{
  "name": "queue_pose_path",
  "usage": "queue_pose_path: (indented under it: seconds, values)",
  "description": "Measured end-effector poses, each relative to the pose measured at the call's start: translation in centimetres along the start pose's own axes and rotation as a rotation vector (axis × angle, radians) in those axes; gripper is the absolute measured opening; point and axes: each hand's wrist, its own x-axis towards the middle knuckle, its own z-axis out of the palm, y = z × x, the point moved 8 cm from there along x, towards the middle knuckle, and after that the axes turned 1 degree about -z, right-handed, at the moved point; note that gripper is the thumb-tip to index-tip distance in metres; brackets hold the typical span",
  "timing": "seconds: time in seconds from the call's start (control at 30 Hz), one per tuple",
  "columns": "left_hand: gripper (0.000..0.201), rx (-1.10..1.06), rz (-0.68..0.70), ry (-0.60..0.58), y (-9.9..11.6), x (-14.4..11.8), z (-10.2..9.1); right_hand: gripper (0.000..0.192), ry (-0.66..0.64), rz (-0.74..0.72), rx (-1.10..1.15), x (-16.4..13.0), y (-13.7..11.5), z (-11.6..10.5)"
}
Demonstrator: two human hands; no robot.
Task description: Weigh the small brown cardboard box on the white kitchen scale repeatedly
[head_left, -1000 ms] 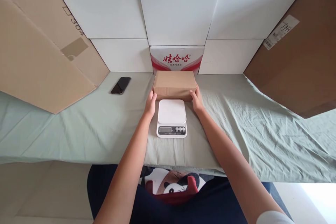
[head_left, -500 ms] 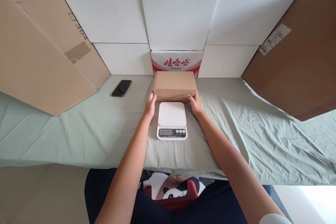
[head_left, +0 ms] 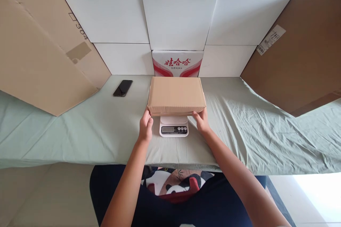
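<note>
Both hands grip the cardboard box (head_left: 176,95), left hand (head_left: 145,127) and right hand (head_left: 202,122) at its near corners, long axis crosswise, directly over the kitchen scale (head_left: 174,129).

Bright, soft shadows, sharp, edges bowed

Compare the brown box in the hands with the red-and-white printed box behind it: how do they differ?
The brown box is plain cardboard with no print; the printed box is white with red characters and red swooshes. The brown box is gripped at its near corners by the left hand and right hand, over the scale; the printed box stands untouched against the white panels. Both are closed and rectangular.
</note>
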Motion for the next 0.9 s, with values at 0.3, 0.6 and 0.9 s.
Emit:
queue_pose_path:
  seconds: [0.3,0.6,0.9]
  values:
    - [0.072,0.014,-0.081,0.037,-1.4,-1.5,-0.6,0.073,-0.014,0.041,-0.010,-1.1,-1.4,0.3]
    - [0.074,0.027,-0.107,0.031,-1.8,-1.8,-0.7,0.075,-0.035,0.051,0.007,-0.8,-1.4,0.3]
    - [0.069,0.029,-0.098,0.037,-1.2,-1.8,-0.5,0.074,-0.041,0.045,-0.012,-0.7,-1.4,0.3]
